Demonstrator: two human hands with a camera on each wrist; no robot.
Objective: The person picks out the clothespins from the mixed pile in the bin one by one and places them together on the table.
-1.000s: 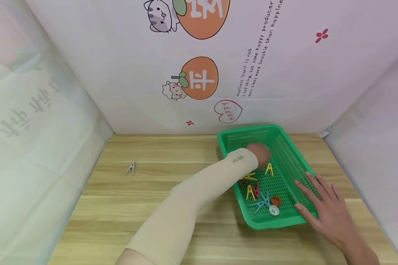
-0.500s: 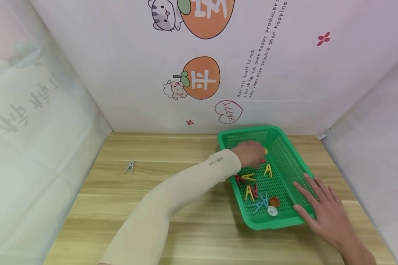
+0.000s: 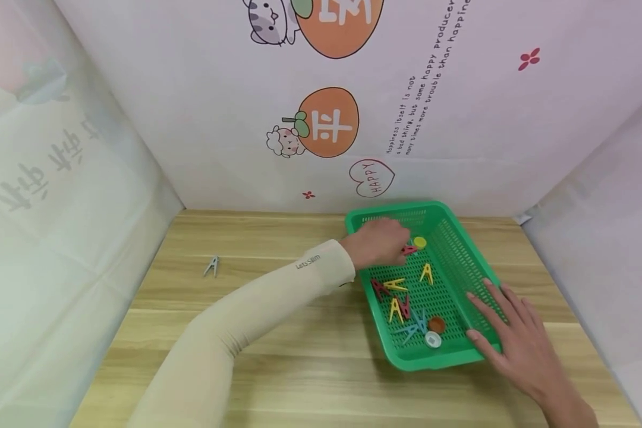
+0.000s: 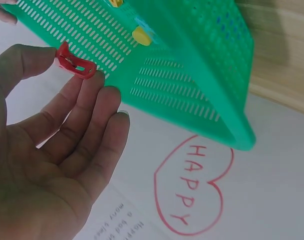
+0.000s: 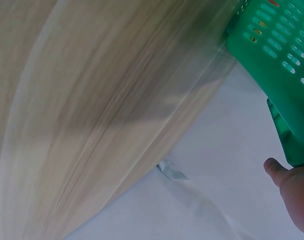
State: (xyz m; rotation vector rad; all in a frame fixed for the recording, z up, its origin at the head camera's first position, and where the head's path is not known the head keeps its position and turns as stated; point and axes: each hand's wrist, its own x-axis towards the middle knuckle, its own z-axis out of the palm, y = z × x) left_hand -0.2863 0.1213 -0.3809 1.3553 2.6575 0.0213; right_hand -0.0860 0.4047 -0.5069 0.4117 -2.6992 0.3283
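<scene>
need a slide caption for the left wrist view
The left hand pinches a red clothespin, with a green basket and a printed HAPPY heart in the background.

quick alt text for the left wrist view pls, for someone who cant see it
A person's left hand pinches a small red plastic clothespin by a green perforated plastic basket with a round yellow cap visible inside. Behind, a white wall bears a red heart outline reading HAPPY; a pale wooden tabletop shows at upper right.
</scene>
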